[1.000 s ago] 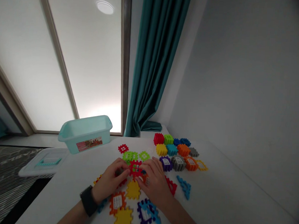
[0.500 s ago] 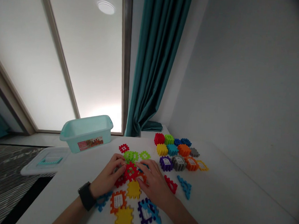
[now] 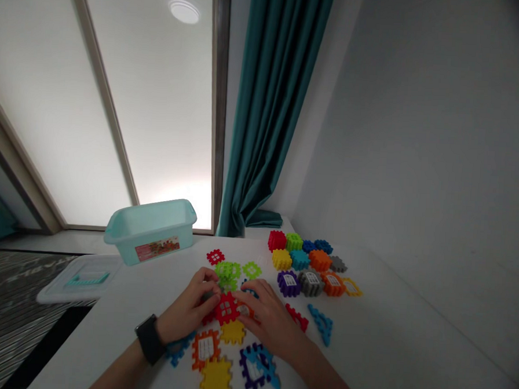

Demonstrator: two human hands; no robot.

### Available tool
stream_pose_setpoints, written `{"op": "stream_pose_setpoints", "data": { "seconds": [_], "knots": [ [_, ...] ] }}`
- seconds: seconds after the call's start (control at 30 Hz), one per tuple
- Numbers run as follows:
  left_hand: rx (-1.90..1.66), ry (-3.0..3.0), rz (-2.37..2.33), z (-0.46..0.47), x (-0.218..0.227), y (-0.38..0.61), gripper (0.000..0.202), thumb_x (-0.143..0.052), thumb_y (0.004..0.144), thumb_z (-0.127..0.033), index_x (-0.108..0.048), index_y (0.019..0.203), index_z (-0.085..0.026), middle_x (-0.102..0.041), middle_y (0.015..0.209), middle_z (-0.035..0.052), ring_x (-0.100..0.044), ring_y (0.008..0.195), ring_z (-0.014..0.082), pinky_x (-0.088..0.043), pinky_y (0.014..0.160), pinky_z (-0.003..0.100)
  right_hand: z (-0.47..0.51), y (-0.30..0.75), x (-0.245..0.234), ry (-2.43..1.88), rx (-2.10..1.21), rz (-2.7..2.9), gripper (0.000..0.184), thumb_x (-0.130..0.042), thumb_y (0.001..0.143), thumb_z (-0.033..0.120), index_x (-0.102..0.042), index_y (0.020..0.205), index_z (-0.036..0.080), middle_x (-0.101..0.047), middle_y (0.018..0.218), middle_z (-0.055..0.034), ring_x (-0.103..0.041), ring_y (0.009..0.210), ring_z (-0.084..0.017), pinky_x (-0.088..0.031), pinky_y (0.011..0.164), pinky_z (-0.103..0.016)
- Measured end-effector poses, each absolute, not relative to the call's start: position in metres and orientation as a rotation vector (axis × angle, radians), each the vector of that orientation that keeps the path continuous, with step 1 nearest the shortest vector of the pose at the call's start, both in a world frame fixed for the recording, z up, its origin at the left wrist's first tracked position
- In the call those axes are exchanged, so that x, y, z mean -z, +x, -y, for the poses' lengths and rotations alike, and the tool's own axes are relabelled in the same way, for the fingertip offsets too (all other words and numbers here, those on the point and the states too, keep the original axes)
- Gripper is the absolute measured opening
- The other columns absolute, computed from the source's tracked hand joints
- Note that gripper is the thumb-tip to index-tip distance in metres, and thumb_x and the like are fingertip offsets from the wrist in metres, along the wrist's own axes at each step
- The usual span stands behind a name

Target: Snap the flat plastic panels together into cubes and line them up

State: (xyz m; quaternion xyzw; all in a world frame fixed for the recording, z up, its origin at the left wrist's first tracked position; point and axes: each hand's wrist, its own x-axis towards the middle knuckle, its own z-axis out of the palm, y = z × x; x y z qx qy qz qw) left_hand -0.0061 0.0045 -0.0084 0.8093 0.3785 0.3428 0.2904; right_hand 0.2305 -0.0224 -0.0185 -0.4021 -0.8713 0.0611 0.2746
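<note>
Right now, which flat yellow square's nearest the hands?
The yellow square by the red piece between left hand and right hand; the other reaches the picture's bottom edge.

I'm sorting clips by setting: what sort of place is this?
An indoor room, perhaps in a home or play space: a teal curtain hangs beside frosted panels, and colourful notched plastic pieces lie spread over a white table.

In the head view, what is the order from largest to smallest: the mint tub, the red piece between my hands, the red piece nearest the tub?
1. Mint tub
2. Red piece between left hand and right hand
3. Red piece nearest the tub; it lies farther back, so true sizes may match.
</note>
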Motion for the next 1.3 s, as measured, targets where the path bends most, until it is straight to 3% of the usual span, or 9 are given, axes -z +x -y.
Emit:
{"op": "stream_pose_setpoints", "data": {
  "seconds": [0.13, 0.27, 0.47, 0.67, 0.8, 1.0, 1.3],
  "knots": [
    [-0.944, 2.19, -1.04, -0.003, 0.009, -0.003, 0.022, -0.046, 0.098, -0.028, -0.061, 0.083, -0.021, -0.056, 0.106, 0.0073, -0.057, 0.101, 0.0222, -0.052, 0.091, 0.038, 0.022, 0.23, 0.016, -1.097, -0.18, 2.328, 0.045, -0.07, 0.084, 0.014, -0.059, 0.125, 0.03, -0.059, 0.114, -0.0057, -0.057, 0.109, -0.024, -0.052, 0.095, -0.04],
    [-1.037, 2.295, -1.118, -0.003, 0.013, -0.002, 0.015, -0.053, 0.093, -0.029, -0.063, 0.103, -0.022, -0.057, 0.11, 0.0087, -0.057, 0.104, 0.0254, -0.051, 0.093, 0.043, 0.019, 0.23, 0.02, -1.102, -0.177, 2.226, 0.044, -0.067, 0.083, 0.012, -0.059, 0.123, 0.028, -0.058, 0.112, -0.0073, -0.057, 0.107, -0.025, -0.053, 0.093, -0.042],
    [-1.065, 2.547, -1.161, -0.003, 0.019, -0.007, 0.056, -0.08, 0.073, -0.033, -0.057, 0.123, -0.024, -0.056, 0.122, 0.011, -0.056, 0.11, 0.0316, -0.049, 0.094, 0.048, 0.016, 0.232, 0.025, -1.095, -0.253, 2.05, 0.039, -0.064, 0.083, 0.016, -0.057, 0.12, 0.026, -0.056, 0.112, -0.0083, -0.058, 0.107, -0.025, -0.052, 0.094, -0.041],
    [-1.112, 2.645, -1.163, -0.002, 0.017, -0.007, 0.04, -0.075, 0.081, -0.035, -0.061, 0.117, -0.024, -0.061, 0.115, 0.0104, -0.059, 0.104, 0.0288, -0.051, 0.091, 0.044, 0.017, 0.23, 0.025, -1.102, -0.324, 2.033, 0.039, -0.063, 0.084, 0.016, -0.058, 0.12, 0.027, -0.057, 0.111, -0.0073, -0.058, 0.107, -0.025, -0.053, 0.094, -0.04],
    [-1.111, 2.7, -1.153, -0.006, 0.018, -0.011, 0.044, -0.074, 0.08, -0.04, -0.061, 0.12, -0.025, -0.061, 0.116, 0.011, -0.058, 0.105, 0.0298, -0.05, 0.091, 0.045, 0.017, 0.229, 0.027, -1.107, -0.334, 2.019, 0.039, -0.062, 0.084, 0.016, -0.059, 0.121, 0.027, -0.057, 0.112, -0.0073, -0.058, 0.108, -0.025, -0.052, 0.095, -0.04],
    [-1.135, 2.679, -1.115, -0.009, 0.025, -0.012, 0.046, -0.071, 0.08, -0.031, -0.059, 0.124, -0.026, -0.059, 0.12, 0.0109, -0.057, 0.107, 0.0302, -0.051, 0.093, 0.046, 0.018, 0.229, 0.025, -1.125, -0.318, 2.009, 0.04, -0.063, 0.083, 0.016, -0.059, 0.121, 0.028, -0.058, 0.109, -0.0068, -0.059, 0.105, -0.025, -0.053, 0.092, -0.039],
    [-1.124, 2.519, -1.061, -0.001, 0.014, -0.004, 0.044, -0.069, 0.087, -0.032, -0.054, 0.128, -0.027, -0.055, 0.127, 0.0115, -0.056, 0.116, 0.0293, -0.051, 0.099, 0.046, 0.023, 0.23, 0.015, -1.114, -0.363, 1.954, 0.043, -0.061, 0.083, 0.013, -0.057, 0.123, 0.028, -0.054, 0.109, -0.0068, -0.055, 0.107, -0.026, -0.05, 0.095, -0.043]
  ]
}}
